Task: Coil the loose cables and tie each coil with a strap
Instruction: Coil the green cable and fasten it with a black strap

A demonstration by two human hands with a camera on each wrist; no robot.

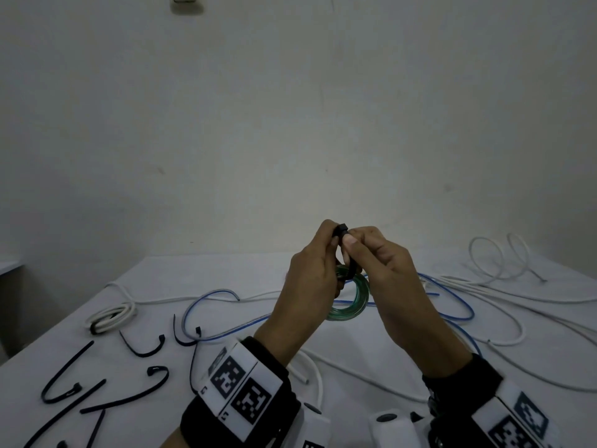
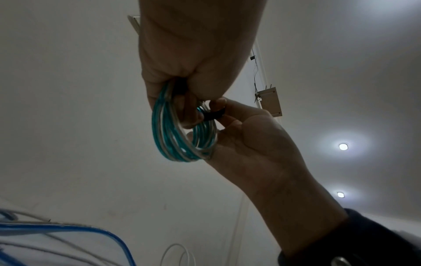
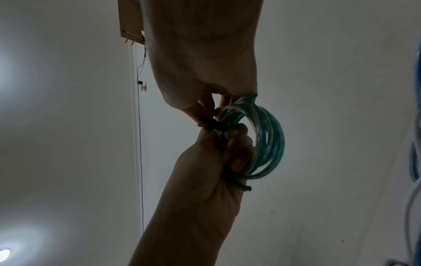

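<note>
Strapping green coil (image 1: 350, 297) above table (image 1: 226, 360).
Your left hand (image 1: 310, 279) grips coil; right hand (image 1: 381, 263) pinches black strap (image 1: 345, 250) looped round it.

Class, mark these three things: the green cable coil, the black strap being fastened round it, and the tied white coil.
green cable coil (image 1: 357, 302): head view, lower right arc.
black strap (image 1: 343, 228): head view, its top end.
tied white coil (image 1: 111, 315): head view, bundled strands.

Plain indoor room: bare white wall (image 1: 290, 124), recessed ceiling lights (image 2: 343, 146), white table (image 1: 355, 367).
</note>
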